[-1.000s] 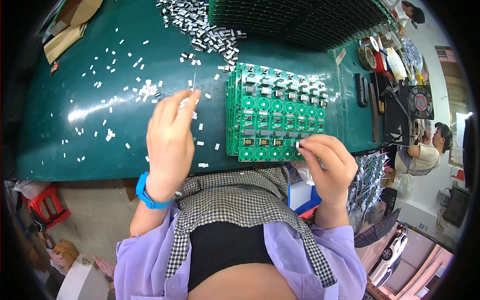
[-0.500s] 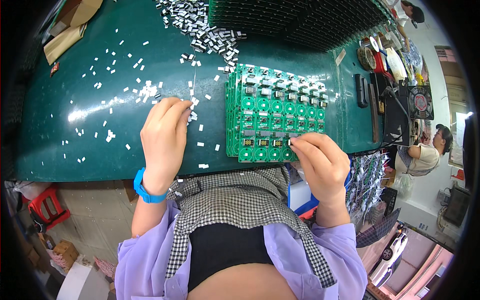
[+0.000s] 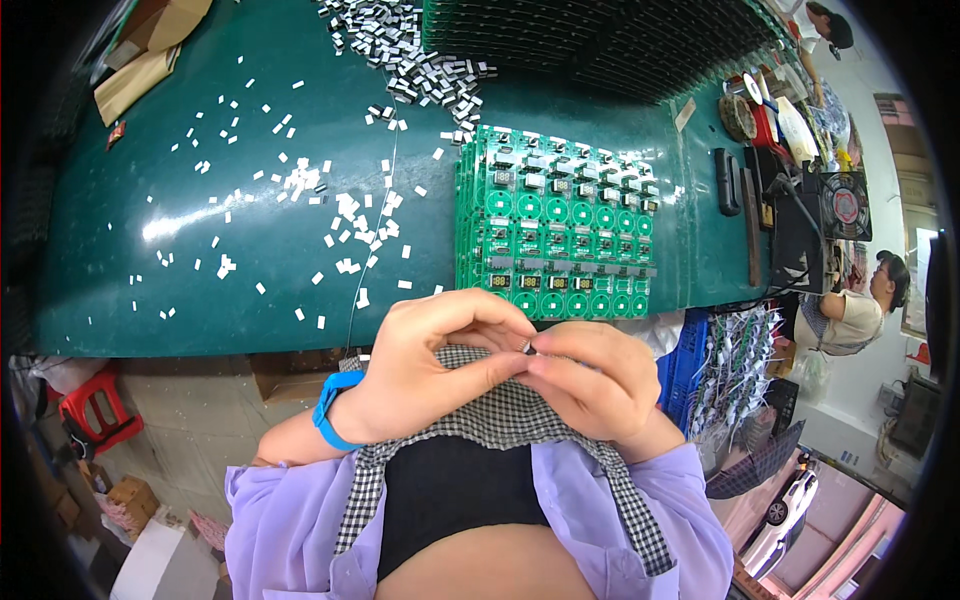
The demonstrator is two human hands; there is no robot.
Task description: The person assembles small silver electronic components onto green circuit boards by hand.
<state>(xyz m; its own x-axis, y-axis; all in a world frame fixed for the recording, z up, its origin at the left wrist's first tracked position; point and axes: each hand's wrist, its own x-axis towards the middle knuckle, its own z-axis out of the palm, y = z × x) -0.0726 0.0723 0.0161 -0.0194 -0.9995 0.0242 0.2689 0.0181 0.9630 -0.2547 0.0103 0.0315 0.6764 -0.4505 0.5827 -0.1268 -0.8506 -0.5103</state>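
My left hand (image 3: pixel 435 365) and my right hand (image 3: pixel 590 380) meet in front of my chest, below the table's near edge. Their fingertips pinch together on a small white and dark component (image 3: pixel 526 347), mostly hidden by the fingers. Just beyond the hands lies a panel of green circuit boards (image 3: pixel 555 225), with small display parts fitted in rows. Several small white components (image 3: pixel 350 215) lie scattered on the dark green table (image 3: pixel 150 290) to the left of the panel. A blue band is on my left wrist.
A heap of white and black components (image 3: pixel 420 60) lies at the table's far side beside dark trays (image 3: pixel 600 45). Tools, tape rolls and a small fan (image 3: pixel 845 205) stand at the right. A seated person (image 3: pixel 850 310) is at far right. A red stool (image 3: pixel 95 415) stands on the floor at left.
My left hand left the scattered white parts and my right hand left the panel's near edge. Both drew back toward my chest and joined at the fingertips.
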